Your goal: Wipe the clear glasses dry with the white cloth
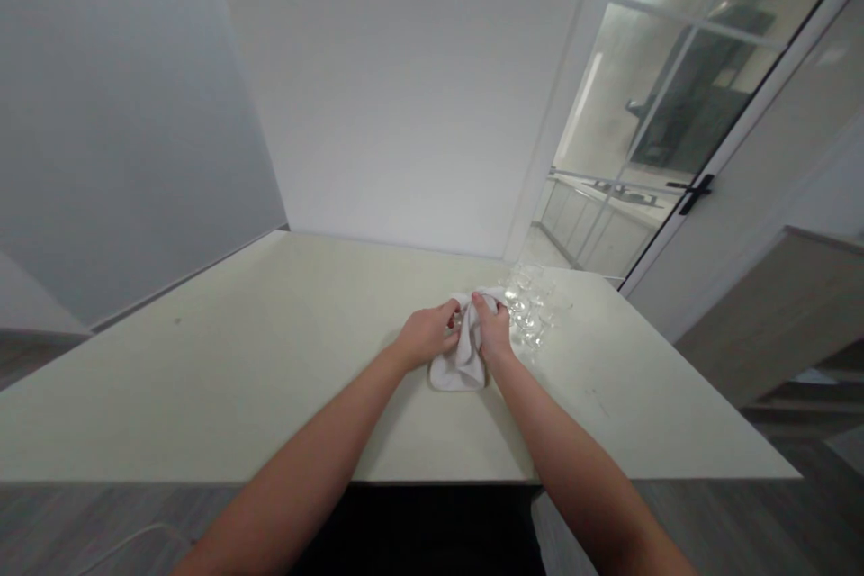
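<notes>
A white cloth [463,369] hangs between both hands over the pale table [236,360]. My right hand [494,330] is closed round the cloth's upper part. My left hand [427,335] is closed beside it, its fingers curled at the cloth where something small and clear seems wrapped; I cannot make that out. The cloth's lower end rests on the table top.
Several clear glasses [530,306] stand in a cluster just right of my hands, near the table's far right corner. White walls close the far and left sides. A glass door [681,108] with a black handle [692,192] stands to the right, and a wooden cabinet [776,315] beyond the table.
</notes>
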The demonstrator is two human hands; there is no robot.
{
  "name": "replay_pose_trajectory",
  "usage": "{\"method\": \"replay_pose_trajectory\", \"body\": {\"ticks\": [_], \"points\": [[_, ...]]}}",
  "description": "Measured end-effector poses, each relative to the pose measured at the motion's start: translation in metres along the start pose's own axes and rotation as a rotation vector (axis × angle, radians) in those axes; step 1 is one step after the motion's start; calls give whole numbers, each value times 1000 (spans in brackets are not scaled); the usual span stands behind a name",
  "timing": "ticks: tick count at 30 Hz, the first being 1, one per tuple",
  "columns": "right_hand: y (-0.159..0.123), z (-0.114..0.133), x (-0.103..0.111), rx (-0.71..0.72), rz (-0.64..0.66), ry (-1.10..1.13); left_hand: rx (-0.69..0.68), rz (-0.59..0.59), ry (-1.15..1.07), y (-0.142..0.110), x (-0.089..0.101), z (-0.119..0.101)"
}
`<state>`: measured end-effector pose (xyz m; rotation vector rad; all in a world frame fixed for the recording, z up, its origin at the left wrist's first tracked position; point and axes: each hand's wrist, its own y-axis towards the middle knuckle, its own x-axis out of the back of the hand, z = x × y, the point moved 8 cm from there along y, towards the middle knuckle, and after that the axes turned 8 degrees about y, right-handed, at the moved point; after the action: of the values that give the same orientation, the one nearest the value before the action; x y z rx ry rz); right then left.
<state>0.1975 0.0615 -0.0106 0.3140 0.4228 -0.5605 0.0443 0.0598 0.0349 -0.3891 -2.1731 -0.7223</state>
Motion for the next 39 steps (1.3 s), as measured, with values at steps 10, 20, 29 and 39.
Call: {"method": "replay_pose_trajectory", "body": {"ticks": [10, 20, 29, 39], "points": [[-4, 0, -9, -46, 107, 4, 161, 188, -589, 7, -19, 19], [-2, -1, -8, -55, 107, -4, 114, 176, -558, 4, -20, 14], [-4, 0, -11, -71, 127, -4, 276, 378, -899, 0, -38, 16], [-2, -2, -6, -8, 75, -68, 95, 107, -490, 6, -20, 20]]}}
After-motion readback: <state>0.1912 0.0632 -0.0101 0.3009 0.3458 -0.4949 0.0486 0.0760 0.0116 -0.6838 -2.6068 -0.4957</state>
